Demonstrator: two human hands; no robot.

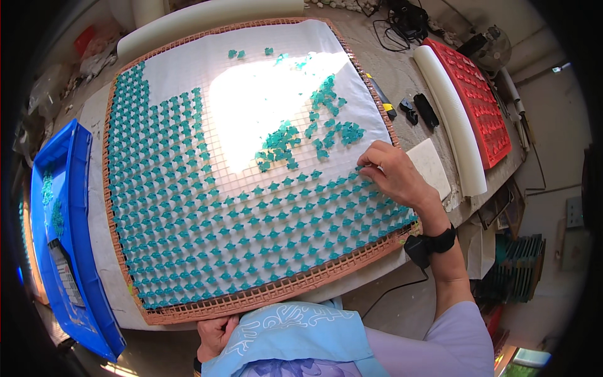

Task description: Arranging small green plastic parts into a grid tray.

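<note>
My right hand (397, 174) reaches over the right side of a brown-rimmed grid tray (207, 310) lined with white sheet. Its thumb and forefinger are pinched together on a small teal piece (360, 168), partly hidden by the fingertips, at the end of a row. Rows of similar teal petal-shaped pieces (253, 220) cover the left and near parts of the tray. Loose teal pieces (279, 139) lie in heaps farther back, some washed out by sunlight. My left hand (215, 334) is curled closed below the tray's near edge; what it holds, if anything, is hidden.
A blue crate (78, 245) with teal bits stands left. White rolls (449, 119) lie at the back and right, beside a red tray (472, 103). A yellow-black cutter (382, 100), black items and a white tile (429, 168) rest right of the grid tray.
</note>
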